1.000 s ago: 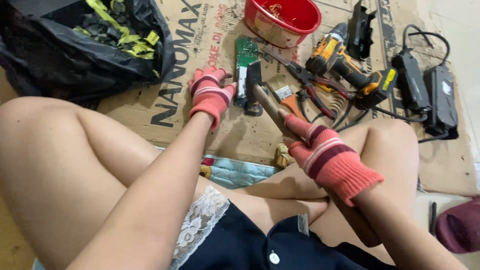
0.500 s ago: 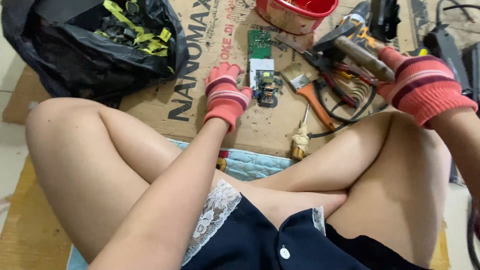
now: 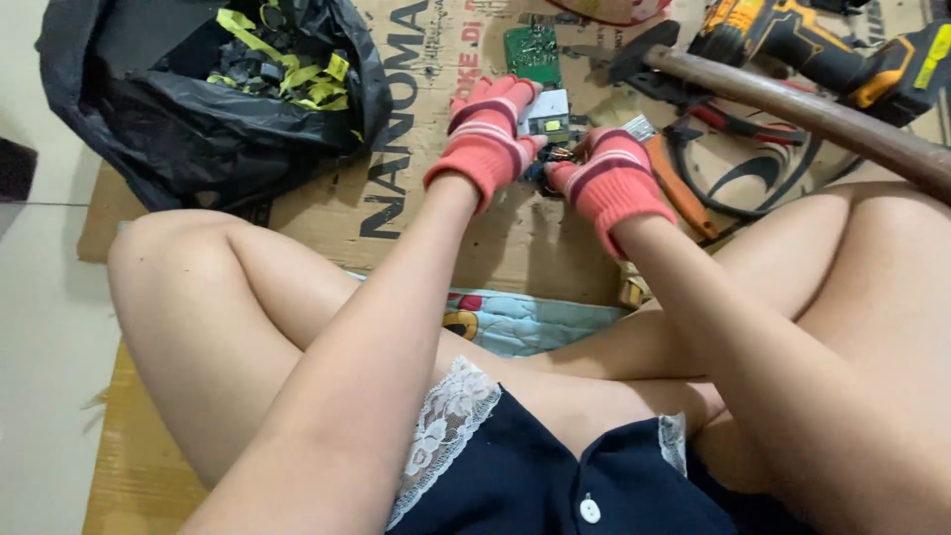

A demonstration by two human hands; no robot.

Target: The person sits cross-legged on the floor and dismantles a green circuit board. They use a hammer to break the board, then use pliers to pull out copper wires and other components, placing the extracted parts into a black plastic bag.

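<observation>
Both gloved hands meet over a small circuit board (image 3: 548, 119) lying on the cardboard sheet (image 3: 515, 233) — left hand (image 3: 487, 139) pinning it flat, fingers curled on its edge; right hand (image 3: 609, 178) clenched on its near side, steadying it. A hammer (image 3: 792, 104) lies beside.

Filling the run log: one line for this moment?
left hand: on circuit board | right hand: at its component end | hammer: lying aside

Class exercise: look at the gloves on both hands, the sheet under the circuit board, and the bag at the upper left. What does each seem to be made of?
Gloves on the left hand and right hand: knitted fabric, matte, with ribbed striped cuffs. Sheet: brown cardboard, dull and printed. Bag: thin black plastic, probably, given its glossy crumples. Circuit board: green rigid laminate, it seems.
</observation>
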